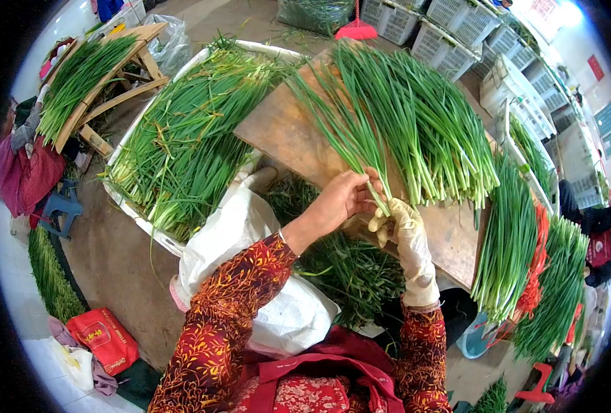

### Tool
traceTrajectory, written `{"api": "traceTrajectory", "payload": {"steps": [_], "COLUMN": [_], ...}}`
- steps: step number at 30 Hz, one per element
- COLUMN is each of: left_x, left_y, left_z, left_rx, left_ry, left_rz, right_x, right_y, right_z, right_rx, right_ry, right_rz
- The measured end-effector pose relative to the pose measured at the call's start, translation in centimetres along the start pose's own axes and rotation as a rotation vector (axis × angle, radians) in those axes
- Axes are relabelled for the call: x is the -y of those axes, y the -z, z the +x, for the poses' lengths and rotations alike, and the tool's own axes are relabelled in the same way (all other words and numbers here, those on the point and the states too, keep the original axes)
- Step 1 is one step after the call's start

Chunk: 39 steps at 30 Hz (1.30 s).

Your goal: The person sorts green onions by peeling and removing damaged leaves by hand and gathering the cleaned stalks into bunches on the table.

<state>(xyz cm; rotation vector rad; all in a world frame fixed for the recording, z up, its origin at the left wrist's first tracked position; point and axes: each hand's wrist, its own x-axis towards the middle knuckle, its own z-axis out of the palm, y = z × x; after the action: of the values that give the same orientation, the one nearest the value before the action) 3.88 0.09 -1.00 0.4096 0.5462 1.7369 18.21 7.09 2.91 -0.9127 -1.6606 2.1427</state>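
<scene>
My bare left hand pinches a few long green garlic chives near their pale lower ends. On my right hand is a cream rubber glove, its fingers closed about the stem ends of the same chives. Their leaves reach away from me over a wooden board. Beside them on the board lies a thick pile of garlic chives, pale ends towards me. Part of my left fingers' grip is hidden behind the stems.
Left of the board stands a white crate heaped with loose chives. A white sack and dark green trimmings lie below the board. To the right are chives with red ties. Another person's sleeve shows far left, near a blue stool.
</scene>
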Motion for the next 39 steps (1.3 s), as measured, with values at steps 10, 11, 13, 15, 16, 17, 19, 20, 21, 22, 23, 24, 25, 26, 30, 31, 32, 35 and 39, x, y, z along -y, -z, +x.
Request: {"api": "traceTrajectory", "payload": {"steps": [10, 11, 13, 15, 16, 17, 19, 20, 21, 22, 23, 24, 25, 26, 30, 31, 32, 35, 39], "left_x": [-0.3, -0.4, -0.5, -0.7, -0.8, -0.8, -0.9, -0.9, -0.8, -0.6, -0.5, -0.3, -0.1, 0.0, -0.8, -0.8, -0.8, -0.6, -0.1], "left_y": [0.5, 0.5, 0.1, -0.1, -0.1, -0.1, -0.1, -0.1, 0.0, 0.1, 0.3, 0.3, 0.4, 0.5, -0.3, -0.4, -0.4, -0.1, -0.4], "left_z": [0.0, 0.0, -0.1, -0.2, -0.2, -0.2, -0.4, -0.4, -0.4, -0.2, -0.1, 0.0, 0.1, 0.1, -0.3, -0.4, -0.4, -0.4, -0.5], "left_rx": [0.026, 0.076, 0.044, 0.013, 0.007, 0.001, -0.009, -0.019, -0.02, 0.001, 0.022, 0.022, 0.052, 0.083, 0.131, 0.152, 0.173, 0.186, 0.141], "left_ry": [0.08, 0.098, 0.11, 0.125, 0.1, 0.076, 0.072, 0.064, 0.065, 0.064, 0.062, 0.062, 0.057, 0.052, 0.102, 0.1, 0.099, 0.109, 0.097], "left_rz": [0.424, 0.366, 0.339, 0.311, 0.338, 0.364, 0.382, 0.401, 0.401, 0.428, 0.455, 0.455, 0.458, 0.462, 0.441, 0.383, 0.325, 0.226, 0.317], "right_x": [0.1, 0.1, -0.1, -0.2, -0.1, 0.1, 0.4, 0.4, 0.5, 0.6, 0.8, 0.9, 0.9, 0.8, 0.8, 0.7, 0.6, 0.2, -0.7], "right_y": [-0.7, -0.5, -0.2, 0.1, 0.2, 0.1, 0.1, 0.2, 0.1, 0.0, -0.1, -0.2, -0.2, -0.2, 0.2, 0.2, 0.2, 0.0, -0.5], "right_z": [-0.5, -0.4, -0.3, -0.2, -0.3, -0.4, -0.4, -0.4, -0.4, -0.5, -0.6, -0.7, -0.6, -0.6, -0.7, -0.7, -0.6, -0.5, -0.2], "right_rx": [-0.129, -0.132, -0.134, -0.139, -0.141, -0.125, -0.111, -0.095, -0.078, -0.077, -0.079, -0.08, -0.08, -0.083, -0.063, -0.062, -0.066, -0.094, -0.153], "right_ry": [0.081, 0.069, 0.058, 0.059, 0.056, 0.041, 0.026, 0.02, 0.015, 0.014, 0.005, -0.004, -0.005, 0.007, -0.014, -0.015, 0.007, 0.047, 0.161], "right_rz": [-0.171, -0.144, -0.117, -0.179, -0.177, -0.162, -0.147, -0.153, -0.16, -0.159, -0.155, -0.151, -0.151, -0.172, -0.161, -0.161, -0.139, -0.131, -0.276]}}
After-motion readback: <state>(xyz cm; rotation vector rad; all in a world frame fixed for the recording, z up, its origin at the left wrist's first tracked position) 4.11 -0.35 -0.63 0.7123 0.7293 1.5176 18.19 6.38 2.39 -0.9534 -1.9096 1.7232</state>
